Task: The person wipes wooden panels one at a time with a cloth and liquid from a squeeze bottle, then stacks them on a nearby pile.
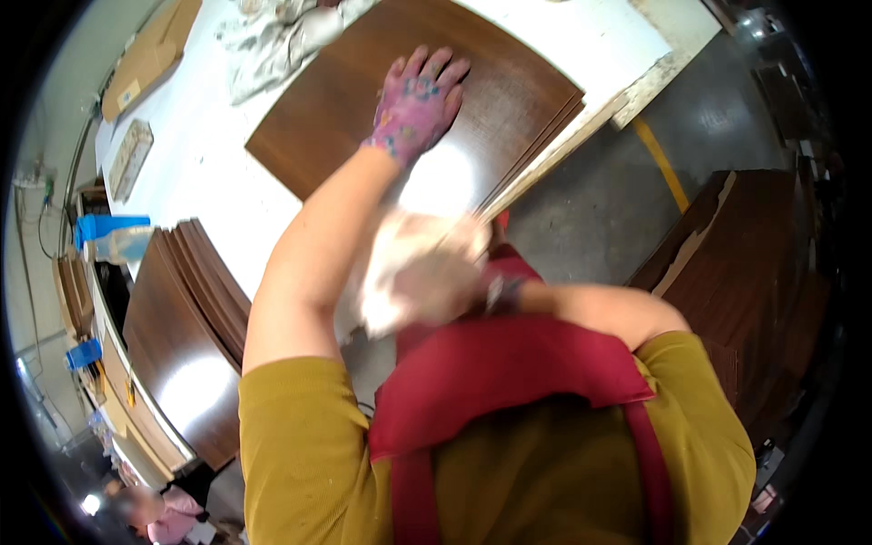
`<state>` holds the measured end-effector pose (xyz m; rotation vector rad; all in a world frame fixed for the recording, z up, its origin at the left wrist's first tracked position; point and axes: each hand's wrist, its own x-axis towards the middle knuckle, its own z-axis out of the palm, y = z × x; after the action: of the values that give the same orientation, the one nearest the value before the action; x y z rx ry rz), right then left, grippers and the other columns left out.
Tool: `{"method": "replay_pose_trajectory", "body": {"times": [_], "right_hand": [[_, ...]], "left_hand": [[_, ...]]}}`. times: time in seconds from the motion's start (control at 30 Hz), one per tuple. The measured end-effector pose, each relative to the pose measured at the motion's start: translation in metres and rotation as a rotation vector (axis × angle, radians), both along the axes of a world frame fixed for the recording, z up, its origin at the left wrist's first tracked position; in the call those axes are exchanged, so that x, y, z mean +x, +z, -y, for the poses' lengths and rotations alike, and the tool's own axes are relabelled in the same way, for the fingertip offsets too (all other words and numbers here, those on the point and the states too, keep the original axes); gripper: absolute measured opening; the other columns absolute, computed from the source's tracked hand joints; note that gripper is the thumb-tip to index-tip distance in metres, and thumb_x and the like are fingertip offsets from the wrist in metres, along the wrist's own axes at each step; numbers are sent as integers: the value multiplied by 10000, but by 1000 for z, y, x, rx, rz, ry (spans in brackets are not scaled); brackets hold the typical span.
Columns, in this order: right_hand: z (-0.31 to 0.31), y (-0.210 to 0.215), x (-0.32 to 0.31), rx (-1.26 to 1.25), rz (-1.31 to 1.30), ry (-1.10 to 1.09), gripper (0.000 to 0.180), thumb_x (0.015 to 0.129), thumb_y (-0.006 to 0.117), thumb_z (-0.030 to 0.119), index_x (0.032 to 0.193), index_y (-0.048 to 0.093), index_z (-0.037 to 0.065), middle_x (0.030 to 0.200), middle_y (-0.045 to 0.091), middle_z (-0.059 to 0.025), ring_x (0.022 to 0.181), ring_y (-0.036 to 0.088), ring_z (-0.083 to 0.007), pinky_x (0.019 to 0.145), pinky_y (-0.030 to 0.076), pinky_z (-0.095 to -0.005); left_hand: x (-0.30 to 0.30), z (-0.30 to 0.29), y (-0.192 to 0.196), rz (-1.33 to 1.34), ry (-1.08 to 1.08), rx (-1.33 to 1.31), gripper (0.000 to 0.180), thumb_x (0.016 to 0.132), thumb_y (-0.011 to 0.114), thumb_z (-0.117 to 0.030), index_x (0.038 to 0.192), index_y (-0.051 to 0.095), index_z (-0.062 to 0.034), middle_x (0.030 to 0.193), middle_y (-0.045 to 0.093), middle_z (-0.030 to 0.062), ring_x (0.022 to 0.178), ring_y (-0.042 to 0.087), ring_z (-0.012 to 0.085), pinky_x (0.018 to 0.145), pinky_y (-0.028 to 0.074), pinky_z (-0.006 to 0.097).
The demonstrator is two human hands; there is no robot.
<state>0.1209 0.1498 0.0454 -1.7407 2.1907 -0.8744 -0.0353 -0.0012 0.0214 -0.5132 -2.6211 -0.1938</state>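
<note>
- On the white tabletop [213, 173], near its front edge, lies a stack of dark brown wood panels [336, 118]; the top panel is shiny and shows a bright reflection of light.
- The left hand [416, 104] wears a purple patterned glove and lies flat on the top panel, with the fingers [434, 65] spread wide and pressed on the surface; it grips nothing.
- The right hand [495, 291] is close to the chest, at the near edge of the panels, and it is closed on a white cloth [413, 272]. The cloth is blurred, so the exact shape of the grip is not clear, and it hides the near corner of the top panel.
- The person's own left forearm crosses over the panel and covers a part of it.
- At the far side of the tabletop, touching the far edge of the panels, lies a heap of crumpled white rags [272, 36].
- Farther left on the tabletop are a flat piece of brown cardboard [150, 54] and a small long object [130, 156] which I cannot identify.
- To the left, beside the tabletop, stands a second stack of brown panels [186, 318], also shiny.
- Beside it are two blue containers [109, 227]; what is in them I cannot tell.
- To the right, on the grey floor [590, 209] with a yellow line [661, 163], stand more dark panels [745, 272].
</note>
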Motion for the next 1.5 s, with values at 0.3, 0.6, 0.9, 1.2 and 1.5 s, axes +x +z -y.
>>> {"method": "replay_pose_trajectory", "body": {"times": [0.3, 0.6, 0.9, 1.2, 1.5], "right_hand": [[-115, 75, -168, -326, 1148, -292, 327, 884, 661, 255, 1119, 642, 29, 962, 695, -71, 836, 633, -121, 721, 524, -287], [-169, 107, -269, 184, 578, -775, 363, 801, 671, 156, 1158, 642, 100, 954, 680, -127, 809, 671, -215, 733, 537, -318], [27, 10, -400, 101, -154, -230, 170, 869, 549, 214, 904, 615, 61, 859, 663, -180, 804, 654, -359, 693, 501, -466], [-14, 4, -375, 255, -156, -141, 166, 869, 557, 238, 906, 640, 99, 854, 664, -145, 796, 648, -326, 718, 494, -424], [72, 16, -417, 207, -117, -490, 231, 859, 592, 265, 977, 611, 67, 956, 663, -189, 888, 641, -372, 772, 499, -449]], "left_hand": [[-1, 71, 25, 163, 181, 139, 533, 873, 614, -353, 1340, 493, -126, 1374, 484, 133, 1301, 423, 305, 1072, 330, 455], [-68, 106, -15, 25, 613, 19, 593, 924, 518, -465, 1344, 490, -48, 1322, 539, 169, 1252, 472, 344, 1065, 318, 471], [-89, 67, 7, 187, 664, 31, 633, 893, 561, -441, 1354, 472, -16, 1206, 590, 171, 1153, 523, 316, 1060, 310, 445], [-92, 62, 10, 202, 697, 42, 612, 927, 528, -435, 1350, 464, 3, 1245, 564, 173, 1162, 513, 322, 1063, 320, 436], [-91, 60, 9, 178, 650, 102, 628, 894, 574, -454, 1340, 474, -23, 1270, 541, 161, 1211, 479, 327, 1073, 303, 447]]}}
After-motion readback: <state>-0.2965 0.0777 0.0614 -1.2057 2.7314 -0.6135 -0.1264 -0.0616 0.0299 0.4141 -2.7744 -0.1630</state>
